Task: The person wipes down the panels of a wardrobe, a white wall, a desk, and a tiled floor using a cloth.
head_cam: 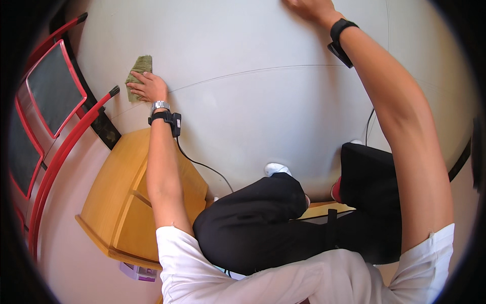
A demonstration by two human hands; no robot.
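Observation:
My left hand [150, 86] lies palm down on a folded green cloth [145, 62], pressing it flat against the pale tiled floor [243, 102]. Its fingers are spread over the cloth and point left. A metal watch and a black strap with a small box are on that wrist. At the top edge of the view, my right hand [309, 8] reaches to the floor, and its fingertips are partly cut off by the frame. No object shows in it, but its underside is hidden. A black strap is round the right wrist.
A wooden cabinet [125, 182] stands close beside my left forearm. Red-framed furniture with dark panels [57, 89] is at the far left. A black cable [205, 165] runs from the left wrist strap past my bent knee. A purple and white item [142, 272] is below the cabinet.

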